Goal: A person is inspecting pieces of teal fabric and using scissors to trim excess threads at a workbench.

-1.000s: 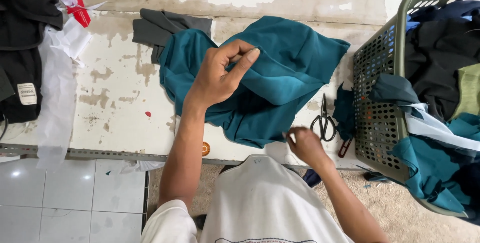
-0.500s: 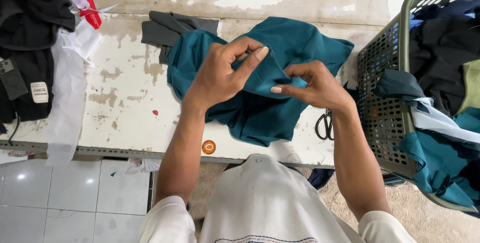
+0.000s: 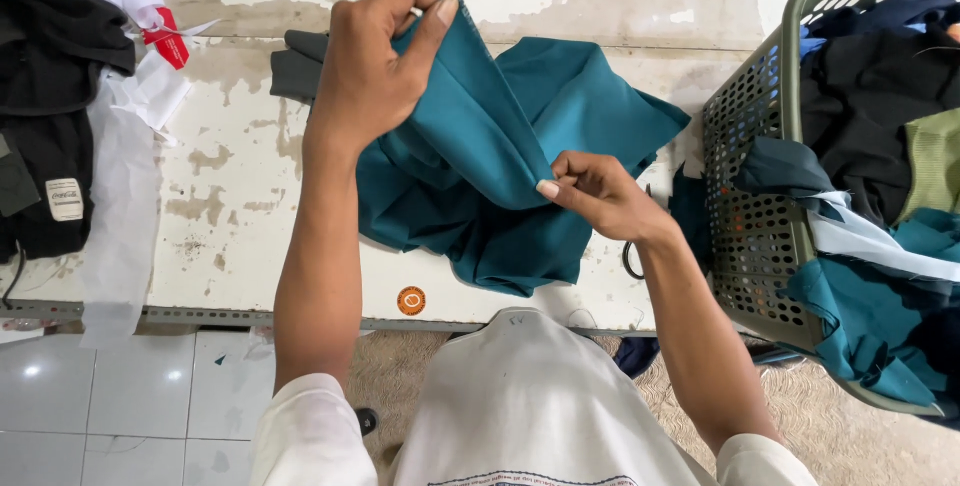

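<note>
A teal piece of cloth (image 3: 560, 106) lies bunched on the worn white table (image 3: 240, 196). My left hand (image 3: 375, 61) pinches its upper edge and lifts it off the table. Lower down the same edge, my right hand (image 3: 600, 196) pinches the cloth between thumb and fingers, so the edge runs taut between both hands. A dark grey cloth (image 3: 295, 66) lies under the teal one at the back. Black scissor handles (image 3: 632, 261) peek out just behind my right wrist.
A grey-green plastic basket (image 3: 760, 146) full of dark, teal and olive cloth stands at the right. Black garments (image 3: 45, 136) and white paper strips (image 3: 125, 176) with a red tag (image 3: 165, 44) lie at the left. A small orange sticker (image 3: 411, 300) sits near the table's front edge.
My right hand came up from beside the scissors and took hold of the teal cloth's edge. My left hand raised its grip, and the edge is now stretched between both hands.
</note>
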